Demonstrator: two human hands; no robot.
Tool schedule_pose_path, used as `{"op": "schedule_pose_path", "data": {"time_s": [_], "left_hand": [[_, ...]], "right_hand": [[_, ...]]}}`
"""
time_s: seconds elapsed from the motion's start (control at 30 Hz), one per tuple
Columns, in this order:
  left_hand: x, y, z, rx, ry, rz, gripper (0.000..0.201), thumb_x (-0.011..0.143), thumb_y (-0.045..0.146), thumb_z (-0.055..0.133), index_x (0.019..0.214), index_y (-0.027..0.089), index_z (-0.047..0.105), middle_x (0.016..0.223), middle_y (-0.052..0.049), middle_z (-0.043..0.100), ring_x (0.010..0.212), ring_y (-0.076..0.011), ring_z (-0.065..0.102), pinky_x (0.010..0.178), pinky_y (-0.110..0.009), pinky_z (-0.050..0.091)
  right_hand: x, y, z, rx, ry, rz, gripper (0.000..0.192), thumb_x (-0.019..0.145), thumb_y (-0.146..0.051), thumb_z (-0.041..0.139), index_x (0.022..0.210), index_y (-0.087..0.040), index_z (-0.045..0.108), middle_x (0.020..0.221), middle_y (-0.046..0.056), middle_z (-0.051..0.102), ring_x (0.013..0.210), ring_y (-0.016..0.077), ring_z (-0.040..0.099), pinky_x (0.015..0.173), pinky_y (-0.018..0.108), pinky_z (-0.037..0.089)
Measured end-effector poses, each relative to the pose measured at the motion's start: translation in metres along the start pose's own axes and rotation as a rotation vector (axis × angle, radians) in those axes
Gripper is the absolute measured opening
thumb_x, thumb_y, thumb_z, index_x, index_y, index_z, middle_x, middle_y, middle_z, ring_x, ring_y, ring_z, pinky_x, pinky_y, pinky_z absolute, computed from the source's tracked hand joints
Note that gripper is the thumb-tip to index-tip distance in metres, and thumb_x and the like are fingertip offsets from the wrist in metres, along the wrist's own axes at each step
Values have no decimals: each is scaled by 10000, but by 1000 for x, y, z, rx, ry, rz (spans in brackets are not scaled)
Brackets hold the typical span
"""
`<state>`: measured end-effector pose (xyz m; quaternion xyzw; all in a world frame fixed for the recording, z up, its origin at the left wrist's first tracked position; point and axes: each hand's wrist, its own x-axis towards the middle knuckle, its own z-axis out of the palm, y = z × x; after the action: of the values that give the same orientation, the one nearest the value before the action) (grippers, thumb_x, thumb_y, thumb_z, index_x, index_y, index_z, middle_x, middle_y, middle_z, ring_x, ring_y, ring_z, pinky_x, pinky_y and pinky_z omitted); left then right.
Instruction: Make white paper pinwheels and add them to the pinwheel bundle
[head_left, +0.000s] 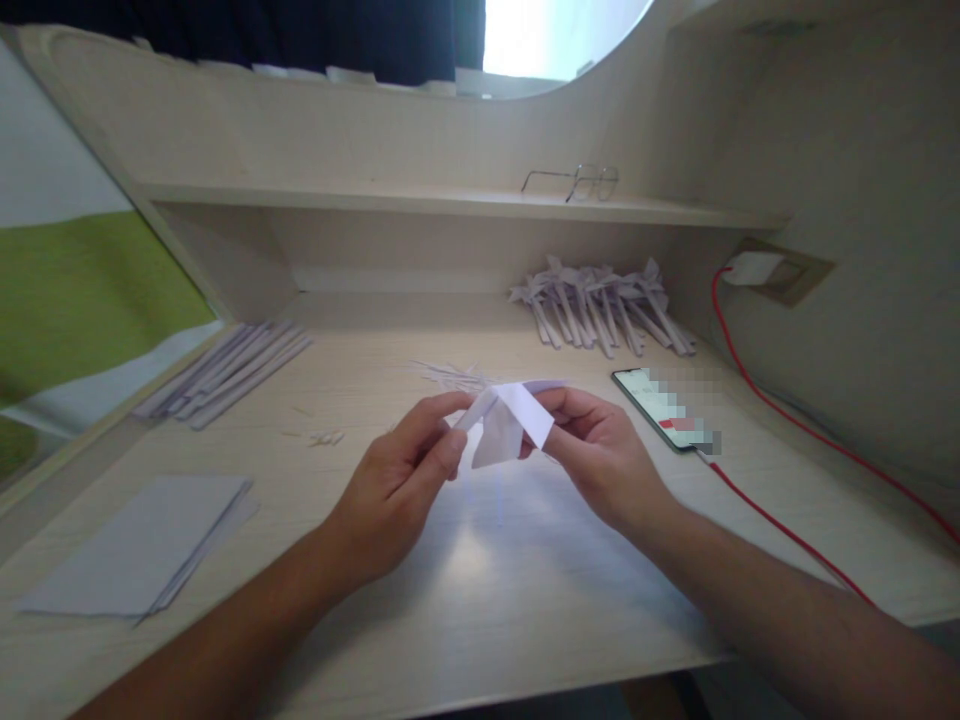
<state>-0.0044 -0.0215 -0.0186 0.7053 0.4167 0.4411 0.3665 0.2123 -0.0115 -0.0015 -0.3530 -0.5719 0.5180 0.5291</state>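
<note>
Pinching folded paper (pixel 506 425) between left hand (pixel 401 470), right hand (pixel 600 455).

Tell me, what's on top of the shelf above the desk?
A pair of glasses lies on the shelf, toward its right side. Nothing else shows on it. The shelf's far back edge, seen from low down, is hard to make out.
</note>
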Motion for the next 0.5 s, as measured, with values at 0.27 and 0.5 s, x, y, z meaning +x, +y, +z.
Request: {"op": "schedule_pose_path", "data": {"time_s": [0.27,0.5], "left_hand": [[-2,7,5,242,128,87,280,1013,348,561,1214,277,743,951,-7,775,715,-146,667,719,-282,535],[-5,7,9,377,257,204,226,952,271,668,1146,274,783,928,15,804,697,-136,691,712,-260,564]], "right_hand": [[-1,4,2,-4,21,44,136,754,-268,834,779,-189,725,706,-4,714,633,130,617,612,275,490],[-5,7,7,-38,54,70,200,757,-321,845,766,-182,702,690,-3,686,608,130,579,579,278,453]]}}
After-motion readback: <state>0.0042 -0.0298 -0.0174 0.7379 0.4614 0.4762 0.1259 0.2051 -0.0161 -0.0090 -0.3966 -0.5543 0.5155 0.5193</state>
